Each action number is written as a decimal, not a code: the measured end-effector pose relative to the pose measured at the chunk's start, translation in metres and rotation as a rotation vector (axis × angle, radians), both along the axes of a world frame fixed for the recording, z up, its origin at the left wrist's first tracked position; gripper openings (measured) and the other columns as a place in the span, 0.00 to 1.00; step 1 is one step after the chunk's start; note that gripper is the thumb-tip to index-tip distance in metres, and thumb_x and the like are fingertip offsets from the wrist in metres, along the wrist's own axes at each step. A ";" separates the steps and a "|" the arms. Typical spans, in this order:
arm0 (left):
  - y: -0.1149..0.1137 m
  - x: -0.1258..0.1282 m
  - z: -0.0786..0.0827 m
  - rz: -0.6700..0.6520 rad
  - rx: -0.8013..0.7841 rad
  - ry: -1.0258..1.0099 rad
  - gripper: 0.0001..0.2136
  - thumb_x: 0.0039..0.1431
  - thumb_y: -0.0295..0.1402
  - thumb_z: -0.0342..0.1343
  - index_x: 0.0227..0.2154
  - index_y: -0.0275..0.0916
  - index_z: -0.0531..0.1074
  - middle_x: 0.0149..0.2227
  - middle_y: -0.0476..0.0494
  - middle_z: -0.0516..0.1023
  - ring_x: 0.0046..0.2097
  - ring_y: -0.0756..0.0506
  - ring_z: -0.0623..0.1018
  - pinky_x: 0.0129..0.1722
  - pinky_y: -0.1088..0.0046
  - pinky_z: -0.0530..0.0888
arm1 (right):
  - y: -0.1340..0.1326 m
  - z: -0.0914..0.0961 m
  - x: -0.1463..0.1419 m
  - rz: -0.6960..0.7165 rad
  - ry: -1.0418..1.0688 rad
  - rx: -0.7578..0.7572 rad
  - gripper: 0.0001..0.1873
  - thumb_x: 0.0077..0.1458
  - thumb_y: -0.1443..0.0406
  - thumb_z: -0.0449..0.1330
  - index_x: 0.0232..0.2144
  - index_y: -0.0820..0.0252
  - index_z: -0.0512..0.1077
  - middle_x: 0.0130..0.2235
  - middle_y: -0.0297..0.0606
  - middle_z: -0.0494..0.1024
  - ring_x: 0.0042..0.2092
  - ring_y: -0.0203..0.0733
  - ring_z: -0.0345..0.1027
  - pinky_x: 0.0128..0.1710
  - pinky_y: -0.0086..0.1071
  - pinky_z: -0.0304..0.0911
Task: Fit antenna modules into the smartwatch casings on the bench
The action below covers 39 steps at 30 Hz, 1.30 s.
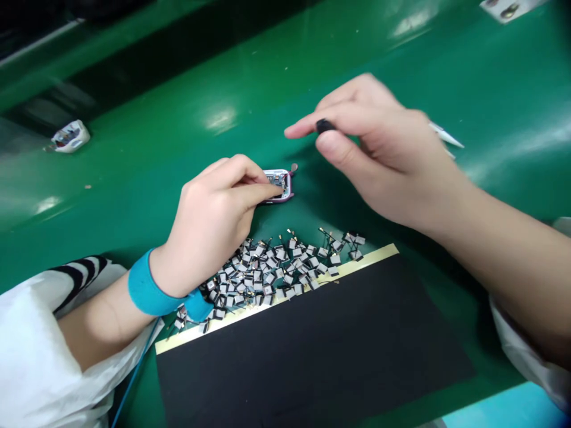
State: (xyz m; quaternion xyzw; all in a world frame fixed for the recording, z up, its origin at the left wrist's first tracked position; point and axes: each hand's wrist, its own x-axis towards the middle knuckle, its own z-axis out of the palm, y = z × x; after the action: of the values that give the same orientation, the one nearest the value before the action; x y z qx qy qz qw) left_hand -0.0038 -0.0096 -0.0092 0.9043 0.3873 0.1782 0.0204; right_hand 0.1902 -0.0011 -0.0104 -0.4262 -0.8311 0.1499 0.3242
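Note:
My left hand rests on the green surface with its fingers curled and pressed onto a small pink-rimmed device that shows an open circuit board. My right hand hovers above and to the right of it, thumb and forefinger pinched on a small black part. A white pointed tool sticks out behind that hand's back. A pile of several small silver-and-black components lies just in front of the left hand.
A black mat with a pale strip along its top edge lies near me. A blue wrist strap with a cord circles my left wrist. Another small device sits far left on the green belt.

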 end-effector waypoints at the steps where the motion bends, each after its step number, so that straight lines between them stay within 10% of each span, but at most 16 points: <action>1: 0.000 0.000 0.000 -0.003 -0.005 0.001 0.10 0.57 0.26 0.47 0.34 0.41 0.73 0.34 0.49 0.72 0.36 0.49 0.71 0.34 0.74 0.69 | -0.002 0.004 0.001 -0.019 0.033 0.026 0.13 0.57 0.68 0.48 0.43 0.62 0.67 0.38 0.39 0.70 0.44 0.33 0.60 0.46 0.28 0.59; 10: 0.001 -0.004 -0.002 -0.020 -0.023 0.008 0.10 0.58 0.27 0.44 0.34 0.41 0.72 0.35 0.49 0.71 0.36 0.49 0.70 0.33 0.75 0.67 | -0.014 -0.004 -0.016 -0.027 0.451 -0.088 0.04 0.45 0.69 0.61 0.27 0.60 0.69 0.29 0.30 0.74 0.33 0.35 0.70 0.34 0.28 0.70; 39: 0.003 -0.006 -0.005 -0.066 0.026 0.026 0.10 0.56 0.24 0.45 0.32 0.36 0.72 0.33 0.46 0.69 0.35 0.49 0.68 0.34 0.75 0.67 | -0.007 -0.014 -0.033 -0.011 0.180 0.203 0.10 0.46 0.72 0.54 0.20 0.58 0.56 0.22 0.30 0.66 0.26 0.34 0.64 0.23 0.27 0.58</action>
State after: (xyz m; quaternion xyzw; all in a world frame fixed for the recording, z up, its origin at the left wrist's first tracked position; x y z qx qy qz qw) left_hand -0.0093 -0.0068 -0.0139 0.9190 0.3553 0.1708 0.0095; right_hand 0.1575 -0.0084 -0.0248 -0.3804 -0.8073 0.1010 0.4398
